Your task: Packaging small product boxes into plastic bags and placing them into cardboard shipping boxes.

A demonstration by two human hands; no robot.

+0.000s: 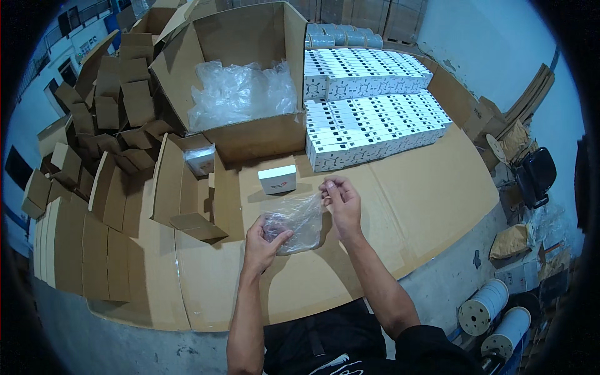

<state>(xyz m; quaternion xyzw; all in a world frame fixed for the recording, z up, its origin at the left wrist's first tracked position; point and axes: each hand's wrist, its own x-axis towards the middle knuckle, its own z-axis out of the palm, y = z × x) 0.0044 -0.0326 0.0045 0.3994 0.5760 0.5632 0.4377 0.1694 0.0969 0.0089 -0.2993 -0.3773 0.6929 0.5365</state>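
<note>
A clear plastic bag is stretched between my two hands above the cardboard-covered table. My left hand is closed on its lower left side, thumb lying across the film. At the upper right corner of the bag, my right hand pinches the edge between thumb and fingers. Just beyond the bag a small white box stands on the cardboard. To the left is an open, narrow cardboard carton with a plastic-wrapped white box inside at its far end.
A large open carton full of clear plastic bags stands at the back. Beside it are stacked rows of white boxes. Many empty brown cartons pile up at the left. Spools and a black chair are at the right.
</note>
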